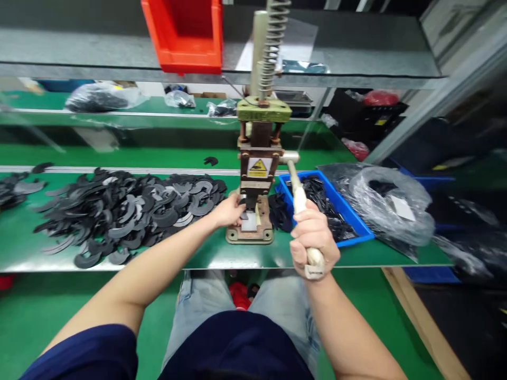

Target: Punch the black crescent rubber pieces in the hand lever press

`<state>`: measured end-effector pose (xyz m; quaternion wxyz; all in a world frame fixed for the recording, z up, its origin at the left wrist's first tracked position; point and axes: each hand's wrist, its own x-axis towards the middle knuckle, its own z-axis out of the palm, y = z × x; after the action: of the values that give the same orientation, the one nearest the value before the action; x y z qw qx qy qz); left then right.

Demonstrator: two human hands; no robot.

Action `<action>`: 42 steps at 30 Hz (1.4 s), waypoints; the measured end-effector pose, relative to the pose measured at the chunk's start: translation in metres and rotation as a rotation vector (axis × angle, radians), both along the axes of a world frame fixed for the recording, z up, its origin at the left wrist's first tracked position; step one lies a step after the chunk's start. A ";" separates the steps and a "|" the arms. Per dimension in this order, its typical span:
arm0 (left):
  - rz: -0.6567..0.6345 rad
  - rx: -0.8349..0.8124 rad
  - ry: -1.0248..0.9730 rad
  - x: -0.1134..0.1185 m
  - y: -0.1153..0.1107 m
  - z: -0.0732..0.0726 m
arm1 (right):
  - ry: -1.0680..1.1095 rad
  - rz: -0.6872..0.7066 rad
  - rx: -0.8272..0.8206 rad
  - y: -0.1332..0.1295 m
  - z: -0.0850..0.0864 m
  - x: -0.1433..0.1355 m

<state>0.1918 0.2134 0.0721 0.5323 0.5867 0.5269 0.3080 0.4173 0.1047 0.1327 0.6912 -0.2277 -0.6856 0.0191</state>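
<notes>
A hand press (259, 158) with a warning label and a tall spring stands on the green bench. My right hand (315, 237) is wrapped round its pale lever handle (300, 198), which slants down toward me. My left hand (230, 210) is at the press base (233, 235), its fingers pinched on a dark curved piece (243, 206) beside the ram. Part of that piece is hidden by the fingers and the press. Left of the press lies a large heap of black and grey curved pieces (134, 206).
A blue tray (356, 240) of dark parts stands right of the press, beside a clear plastic bag (396, 200). Above, an orange-red bin (192, 60) sits on a metal shelf (99, 53). One loose curved piece (211, 160) lies behind the heap.
</notes>
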 end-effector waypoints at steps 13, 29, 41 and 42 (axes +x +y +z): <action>0.230 0.554 1.155 -0.209 -0.066 0.003 | 0.028 -0.051 0.010 0.005 0.001 -0.003; 0.033 0.594 1.259 -0.244 -0.051 0.009 | -0.001 -0.079 -0.012 0.003 0.002 -0.002; 0.303 0.424 0.329 -0.157 -0.080 0.011 | 0.027 -0.081 0.002 0.003 0.002 -0.005; 0.301 0.358 0.207 -0.142 -0.078 0.004 | 0.026 -0.081 -0.005 0.002 0.002 -0.006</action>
<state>0.0502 0.1355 0.0759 0.3112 0.6148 0.5973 0.4104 0.4117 0.1072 0.1350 0.6998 -0.2566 -0.6667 -0.0041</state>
